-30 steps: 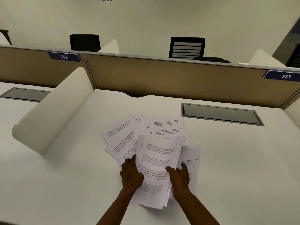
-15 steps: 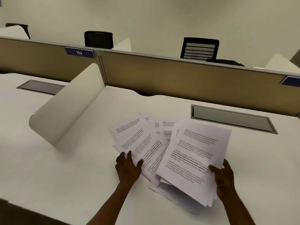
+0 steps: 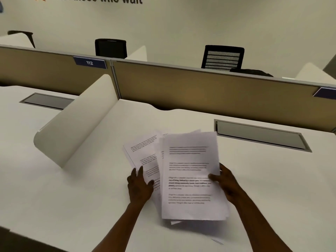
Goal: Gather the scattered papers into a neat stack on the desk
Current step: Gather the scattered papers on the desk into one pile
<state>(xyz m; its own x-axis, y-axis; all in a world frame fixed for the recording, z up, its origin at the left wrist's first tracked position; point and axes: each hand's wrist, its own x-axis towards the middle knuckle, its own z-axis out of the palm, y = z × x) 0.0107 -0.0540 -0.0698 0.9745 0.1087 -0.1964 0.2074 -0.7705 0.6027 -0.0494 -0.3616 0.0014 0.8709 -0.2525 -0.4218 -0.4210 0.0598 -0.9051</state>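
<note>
Several printed white sheets lie fanned on the white desk (image 3: pixel 76 193). My right hand (image 3: pixel 224 182) grips the right edge of a bundle of papers (image 3: pixel 190 177), thumb on top, and holds it tilted above the desk over the other sheets. Under it and to the left, loose sheets (image 3: pixel 143 153) stick out at angles. My left hand (image 3: pixel 139 186) presses flat on the lower edge of those loose sheets, fingers spread.
A curved white side divider (image 3: pixel 72 128) stands left of the papers. A tan partition (image 3: pixel 200 88) runs along the back. A grey cable hatch (image 3: pixel 260 135) is set in the desk at the right. Black chairs (image 3: pixel 222 58) stand beyond the partition.
My right hand has swung the bundle leftward and squared it more upright over the loose sheets. My left hand stays on the left sheets. The view has shifted.
</note>
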